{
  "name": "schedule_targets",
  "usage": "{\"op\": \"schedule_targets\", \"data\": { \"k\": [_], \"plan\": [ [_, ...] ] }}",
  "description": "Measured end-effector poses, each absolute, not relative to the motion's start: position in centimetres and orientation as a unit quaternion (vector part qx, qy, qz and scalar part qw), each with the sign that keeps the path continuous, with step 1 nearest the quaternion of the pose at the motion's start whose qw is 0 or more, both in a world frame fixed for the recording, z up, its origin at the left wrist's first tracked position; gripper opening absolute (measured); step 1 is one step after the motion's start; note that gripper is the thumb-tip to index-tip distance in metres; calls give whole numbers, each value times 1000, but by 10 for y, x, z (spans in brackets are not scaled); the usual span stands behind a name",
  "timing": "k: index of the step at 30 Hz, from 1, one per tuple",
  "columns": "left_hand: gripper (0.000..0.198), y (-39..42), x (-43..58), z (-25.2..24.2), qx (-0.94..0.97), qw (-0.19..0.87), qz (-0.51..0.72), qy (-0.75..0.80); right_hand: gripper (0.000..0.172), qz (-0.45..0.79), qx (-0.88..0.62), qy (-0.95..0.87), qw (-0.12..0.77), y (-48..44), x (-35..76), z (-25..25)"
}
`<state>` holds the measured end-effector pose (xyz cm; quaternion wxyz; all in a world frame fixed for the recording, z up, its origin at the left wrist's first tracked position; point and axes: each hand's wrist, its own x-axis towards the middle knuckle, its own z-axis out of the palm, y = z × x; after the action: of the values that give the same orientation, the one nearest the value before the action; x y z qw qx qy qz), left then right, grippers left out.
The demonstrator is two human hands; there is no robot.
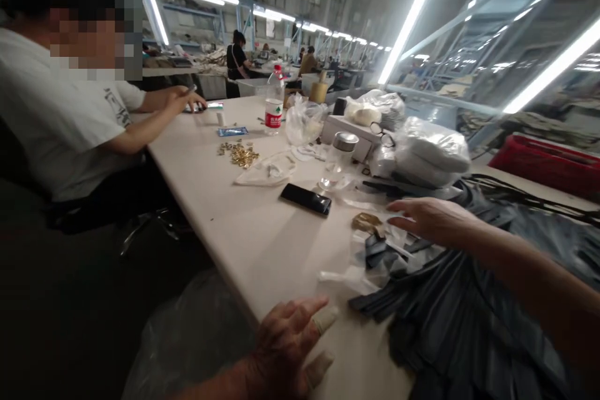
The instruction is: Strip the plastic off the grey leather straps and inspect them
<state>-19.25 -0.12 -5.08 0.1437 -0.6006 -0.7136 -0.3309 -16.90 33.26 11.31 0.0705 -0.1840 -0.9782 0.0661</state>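
My left hand (293, 337) is over the near edge of the table (225, 219), its fingers apart and nothing in them. Pale covers wrap two of its fingertips. Farther right, my right hand (431, 219) reaches over the table with fingers stretched out, holding nothing that I can see. Just left of its fingertips lies a small heap of brown-gold pieces (367, 222) among clear plastic bags (359, 278). Beneath my right forearm spreads a large pile of dark grey strips (469, 319). A black phone (305, 199) lies flat to the left of my right hand.
Past the phone stand a lidded clear jar (334, 165) and a red-labelled bottle (274, 103). Small gold metal parts (241, 154) lie loose. Stuffed plastic bags (431, 150) and glasses (382, 134) are at back right. A seated person (60, 112) holds a phone at left.
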Motion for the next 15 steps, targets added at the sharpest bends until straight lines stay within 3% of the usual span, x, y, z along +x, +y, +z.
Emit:
{"op": "schedule_targets", "data": {
  "k": [3,7,12,15],
  "plan": [
    [51,-4,-196,-52,-614,101,-367,-692,24,49,-77,-994,-53,264,-219,85],
    [51,-8,-201,-52,-609,43,-393,-688,31,57,3,-993,-106,185,-242,66],
    [47,-14,-200,-35,-611,-90,-440,-652,35,34,-7,-997,-67,172,-210,57],
    [41,-21,-212,-25,-575,-169,-532,-598,48,-6,-47,-999,-8,183,-165,43]
  ]
}}
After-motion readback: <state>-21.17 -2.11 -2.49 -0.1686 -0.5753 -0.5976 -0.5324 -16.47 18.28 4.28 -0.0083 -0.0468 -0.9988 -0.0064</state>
